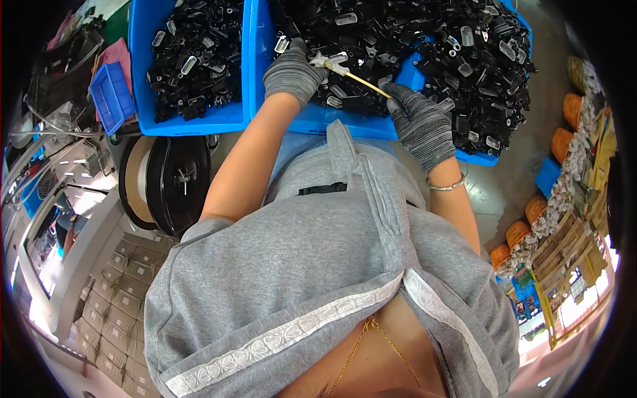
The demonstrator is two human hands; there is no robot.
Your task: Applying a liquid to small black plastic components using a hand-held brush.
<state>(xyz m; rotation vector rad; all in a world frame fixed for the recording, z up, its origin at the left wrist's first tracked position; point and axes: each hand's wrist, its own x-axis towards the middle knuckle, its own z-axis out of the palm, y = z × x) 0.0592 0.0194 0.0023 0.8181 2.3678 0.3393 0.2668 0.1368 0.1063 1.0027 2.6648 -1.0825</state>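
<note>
My right hand (423,126), in a dark grey knitted glove, is closed around a thin pale-yellow stick (367,83). The stick slants up to the left and ends in a lumpy white tip (330,63). Beside that tip is my left hand (294,73), gloved alike, with its fingers curled in; what they hold is hidden. Both hands are over the near side of a blue bin (306,123) heaped with small black plastic parts (371,41), some with clear windows.
Another blue bin (255,60) with similar black parts adjoins on the left, and a further heap (491,73) lies at the right. A small blue tray (111,96) and a large black reel (179,182) stand left. Orange baskets (518,235) line the right side.
</note>
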